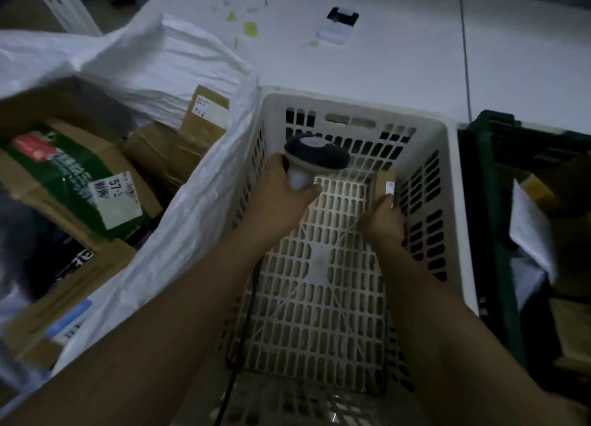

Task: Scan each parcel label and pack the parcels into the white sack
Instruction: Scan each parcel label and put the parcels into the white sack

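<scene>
Two arms reach down into the white basket (351, 105). The left hand (281, 198) holds the scanner (315, 157), with its fingers curled round the white handle. A dark cord (246, 313) hangs from it down the left side of the basket. The right hand (385, 224) is at the far right corner of the basket floor. It touches a small brown parcel (385, 182) that has a white label. I cannot tell if its fingers are closed round the parcel or just resting on it.

This looks like the scan step for the last parcel in the basket. Next, the label should face the scanner.

The white sack (192, 208) stands just left of the basket, wide open, with many brown boxes (204, 118) inside. A dark green crate (492, 201) sits right of the basket. The white desk (399, 57) lies beyond the basket.
</scene>
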